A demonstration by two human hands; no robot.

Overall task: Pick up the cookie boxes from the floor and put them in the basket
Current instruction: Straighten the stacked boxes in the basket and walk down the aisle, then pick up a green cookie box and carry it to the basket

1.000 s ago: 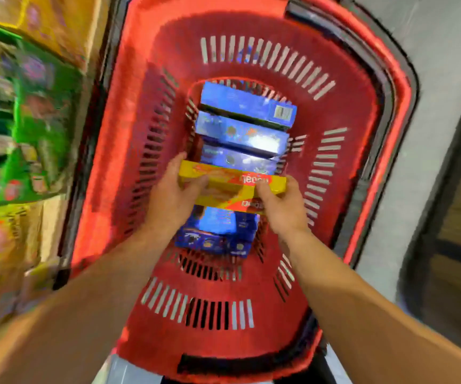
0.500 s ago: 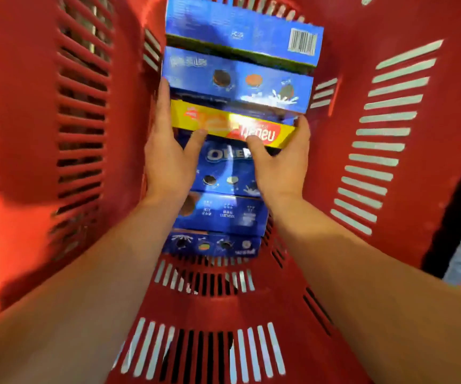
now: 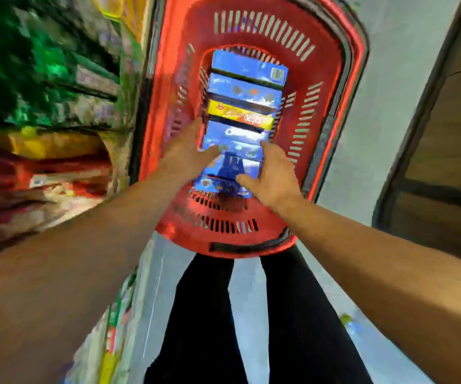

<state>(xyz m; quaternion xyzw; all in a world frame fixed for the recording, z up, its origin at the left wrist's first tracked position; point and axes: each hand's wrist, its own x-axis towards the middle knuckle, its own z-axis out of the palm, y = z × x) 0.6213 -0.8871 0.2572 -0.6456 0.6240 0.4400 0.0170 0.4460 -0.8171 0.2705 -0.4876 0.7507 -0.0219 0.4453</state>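
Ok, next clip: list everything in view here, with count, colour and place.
basket: one, red with black rim trim, on the floor ahead of the person
blue boxes: about six, blue, in a row inside the basket; the near ones are blurred
yellow box: one, yellow and red, third from the far end of the row
shelves: blurred green, red and yellow packets, left of the basket
floor: grey, right of the basket
dark panel: one, brown with dark frame, far right
legs: two, black trousers, below the basket
left hand: open, over the near boxes' left side
right hand: open, over their right side
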